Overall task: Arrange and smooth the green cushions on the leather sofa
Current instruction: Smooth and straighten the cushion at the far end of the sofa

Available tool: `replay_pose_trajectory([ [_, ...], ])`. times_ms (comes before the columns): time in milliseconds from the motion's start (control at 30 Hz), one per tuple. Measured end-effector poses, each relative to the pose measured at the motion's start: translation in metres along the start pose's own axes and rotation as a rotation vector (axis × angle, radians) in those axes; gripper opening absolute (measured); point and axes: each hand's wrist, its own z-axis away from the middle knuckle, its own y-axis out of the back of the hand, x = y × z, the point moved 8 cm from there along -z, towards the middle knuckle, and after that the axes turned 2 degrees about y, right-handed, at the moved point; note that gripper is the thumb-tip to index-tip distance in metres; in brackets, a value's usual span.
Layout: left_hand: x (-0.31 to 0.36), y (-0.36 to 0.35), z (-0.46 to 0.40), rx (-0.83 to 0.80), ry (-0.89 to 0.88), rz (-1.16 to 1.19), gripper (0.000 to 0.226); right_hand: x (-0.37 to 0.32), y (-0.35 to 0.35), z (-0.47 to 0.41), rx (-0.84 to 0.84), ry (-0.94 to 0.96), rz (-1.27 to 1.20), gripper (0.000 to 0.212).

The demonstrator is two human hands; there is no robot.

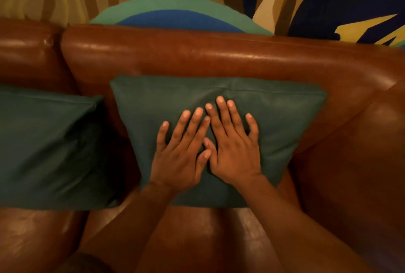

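Observation:
A dark green cushion leans upright against the back of the brown leather sofa, near its right arm. My left hand and my right hand lie flat on its middle, side by side, fingers spread and pointing up, thumbs touching. Neither hand grips anything. A second green cushion leans against the sofa back to the left, with creases across its face; a dark gap separates the two cushions.
The sofa's right arm rises close beside the cushion under my hands. The seat runs along the bottom of the view. Behind the sofa is a wall painted with green, blue and tan shapes.

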Motion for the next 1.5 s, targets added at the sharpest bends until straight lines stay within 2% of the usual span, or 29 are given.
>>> replay_pose_trajectory([
  [367, -0.013, -0.049, -0.017, 0.083, -0.078, 0.035, 0.064, 0.009, -0.025, -0.012, 0.142, 0.009, 0.075, 0.068],
  [567, -0.013, -0.046, -0.02, 0.035, -0.089, 0.07, 0.065, 0.014, -0.024, -0.013, 0.094, 0.015, 0.094, 0.068],
  [700, -0.018, -0.035, -0.018, -0.001, -0.118, 0.007, 0.067, 0.015, -0.012, -0.009, 0.055, 0.058, 0.085, 0.069],
  [833, -0.03, -0.023, -0.013, -0.008, -0.15, -0.034, 0.072, 0.047, 0.004, 0.005, 0.04, 0.067, 0.137, 0.077],
  [933, -0.052, -0.017, -0.007, -0.029, -0.075, -0.058, 0.077, 0.081, 0.013, 0.015, 0.001, 0.019, 0.184, 0.082],
  [1033, -0.078, -0.008, 0.001, -0.072, 0.114, -0.06, 0.077, 0.105, 0.021, 0.028, 0.0, -0.14, 0.167, 0.086],
  [1100, -0.082, 0.006, 0.014, -0.011, 0.276, -0.01, 0.071, 0.1, 0.032, 0.042, 0.077, -0.276, 0.088, 0.082],
  [1133, -0.074, 0.014, 0.024, 0.052, 0.306, 0.03, 0.065, 0.086, 0.038, 0.051, 0.136, -0.285, 0.051, 0.075],
  [1200, -0.036, 0.021, 0.048, 0.14, 0.198, 0.119, 0.058, 0.038, 0.037, 0.07, 0.178, -0.165, -0.026, 0.068],
  [1300, 0.016, 0.0, 0.085, 0.057, -0.019, 0.141, 0.068, -0.025, 0.0, 0.093, 0.063, 0.035, -0.121, 0.077],
  [1400, 0.012, -0.04, 0.088, -0.038, -0.058, 0.054, 0.077, -0.023, -0.04, 0.089, 0.011, 0.052, -0.064, 0.083],
  [1500, 0.0, -0.062, 0.068, -0.035, -0.06, 0.062, 0.076, -0.013, -0.056, 0.071, 0.049, 0.034, -0.018, 0.081],
])
